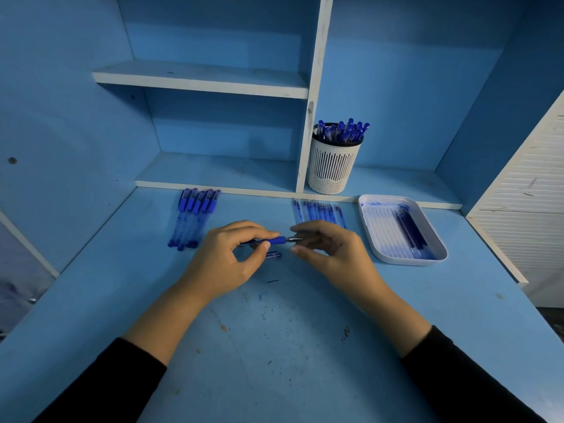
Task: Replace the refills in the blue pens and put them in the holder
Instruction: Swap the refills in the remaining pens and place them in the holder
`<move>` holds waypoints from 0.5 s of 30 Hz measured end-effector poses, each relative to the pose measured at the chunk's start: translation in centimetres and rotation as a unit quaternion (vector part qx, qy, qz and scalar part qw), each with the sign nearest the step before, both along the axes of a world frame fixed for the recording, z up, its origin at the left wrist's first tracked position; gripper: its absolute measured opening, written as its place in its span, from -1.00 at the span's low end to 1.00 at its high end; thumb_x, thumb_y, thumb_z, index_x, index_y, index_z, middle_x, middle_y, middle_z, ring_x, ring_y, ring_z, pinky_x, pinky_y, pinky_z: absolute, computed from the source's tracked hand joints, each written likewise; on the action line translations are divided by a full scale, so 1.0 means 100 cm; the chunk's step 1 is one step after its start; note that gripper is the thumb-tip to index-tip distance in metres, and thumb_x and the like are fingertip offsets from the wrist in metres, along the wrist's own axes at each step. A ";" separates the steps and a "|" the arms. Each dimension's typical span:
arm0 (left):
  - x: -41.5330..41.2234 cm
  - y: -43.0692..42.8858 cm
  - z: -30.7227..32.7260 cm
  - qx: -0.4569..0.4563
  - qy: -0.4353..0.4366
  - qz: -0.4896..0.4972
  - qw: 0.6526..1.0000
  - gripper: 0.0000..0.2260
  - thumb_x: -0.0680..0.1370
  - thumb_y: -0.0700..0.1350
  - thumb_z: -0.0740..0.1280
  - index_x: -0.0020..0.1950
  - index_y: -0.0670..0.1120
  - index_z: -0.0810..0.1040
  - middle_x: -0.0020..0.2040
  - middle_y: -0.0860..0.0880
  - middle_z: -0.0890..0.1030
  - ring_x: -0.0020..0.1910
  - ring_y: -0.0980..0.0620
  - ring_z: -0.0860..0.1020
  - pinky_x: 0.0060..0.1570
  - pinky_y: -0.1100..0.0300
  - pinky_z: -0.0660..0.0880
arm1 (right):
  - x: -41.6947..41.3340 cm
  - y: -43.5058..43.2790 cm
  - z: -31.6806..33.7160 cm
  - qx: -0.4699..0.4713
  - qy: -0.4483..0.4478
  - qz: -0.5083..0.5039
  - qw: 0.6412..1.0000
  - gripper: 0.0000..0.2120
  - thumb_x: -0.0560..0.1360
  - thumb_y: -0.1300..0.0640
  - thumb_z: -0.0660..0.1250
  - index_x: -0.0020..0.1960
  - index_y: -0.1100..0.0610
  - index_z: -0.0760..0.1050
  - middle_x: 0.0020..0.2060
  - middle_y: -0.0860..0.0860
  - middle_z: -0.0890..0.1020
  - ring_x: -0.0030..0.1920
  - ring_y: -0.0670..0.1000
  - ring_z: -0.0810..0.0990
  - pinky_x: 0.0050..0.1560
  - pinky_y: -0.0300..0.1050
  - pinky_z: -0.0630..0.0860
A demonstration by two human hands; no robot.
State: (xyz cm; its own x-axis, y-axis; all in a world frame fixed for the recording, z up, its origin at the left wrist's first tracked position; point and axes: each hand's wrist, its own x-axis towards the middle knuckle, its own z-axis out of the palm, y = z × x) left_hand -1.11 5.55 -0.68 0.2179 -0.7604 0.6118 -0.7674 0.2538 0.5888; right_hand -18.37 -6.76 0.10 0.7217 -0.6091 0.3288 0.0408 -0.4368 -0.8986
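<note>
In the head view, a pen (268, 241) is held level above the middle of the desk (274, 346). The left hand (227, 257) is closed around its barrel, with thumb and fingers pinched on the blue grip. The metal tip of the pen is pinched by the fingers of the right hand (328, 248).

Just below the pen, a cap (273, 255) is seen lying on the desk, close to the left thumb.

To the far left, a group of pens (195, 216) is laid side by side. To the far right of the hands, a row of refills (319, 210) is laid on the desk; its near ends are hidden by the right hand. Further right, a white tray (381, 251) is placed, with dark refills and ink stains inside.

On the low shelf behind, a white holder (332, 166) is standing upright, filled with pens. The desk is marked by ink spots near the sleeves (476, 389).
</note>
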 end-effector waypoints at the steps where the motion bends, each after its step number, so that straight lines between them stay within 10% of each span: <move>1: 0.000 0.000 0.000 -0.002 -0.002 0.000 1.000 -0.81 0.50 -0.28 0.39 0.06 -0.11 0.69 -0.09 0.06 0.65 -0.12 0.06 0.62 -0.07 0.24 0.55 | 0.000 0.000 0.000 -0.009 -0.003 -0.002 1.000 -0.80 0.43 0.30 0.46 0.03 0.14 0.61 -0.11 0.00 0.68 -0.08 -0.05 0.66 0.06 -0.22 0.56; 15: 0.006 0.002 0.006 -0.045 0.027 0.049 0.997 -0.81 0.49 -0.33 0.43 0.03 -0.11 0.70 -0.06 0.07 0.67 -0.04 0.11 0.63 0.03 0.34 0.51 | 0.013 0.002 -0.001 0.052 0.069 -0.033 0.996 -0.68 0.38 0.14 0.53 0.10 0.12 0.57 -0.09 0.02 0.66 -0.07 -0.07 0.64 0.03 -0.27 0.56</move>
